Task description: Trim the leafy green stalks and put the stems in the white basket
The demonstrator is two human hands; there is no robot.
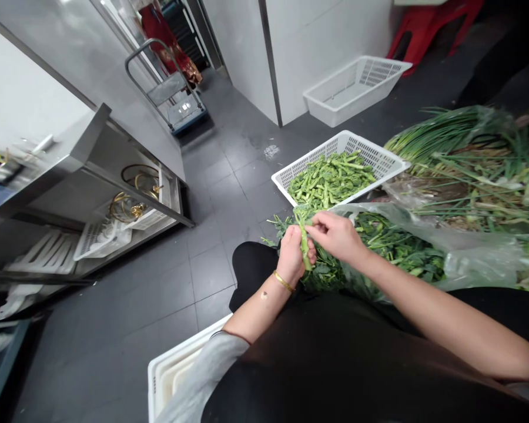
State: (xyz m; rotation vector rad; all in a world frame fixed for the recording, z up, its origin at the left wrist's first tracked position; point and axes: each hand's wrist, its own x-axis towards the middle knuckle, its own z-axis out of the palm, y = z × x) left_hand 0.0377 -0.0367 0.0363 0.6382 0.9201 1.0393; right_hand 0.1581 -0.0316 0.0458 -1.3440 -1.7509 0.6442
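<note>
Head view: left hand (291,254) closed around a thick green vegetable stalk (304,241), held upright over the lap; right hand (335,235) pinching the stalk's upper part with its fingertips. Just behind, a white slotted plastic basket (381,158) of trimmed green stems; beside, a clear plastic bag (467,249) of leafy greens.

The left hand (292,252) is curled into a fist, wrist bent upward. The right hand (337,235) is pinched at its fingertips, with the forearm stretched in from the right.

Head view, steeply downward, seemingly close.
</note>
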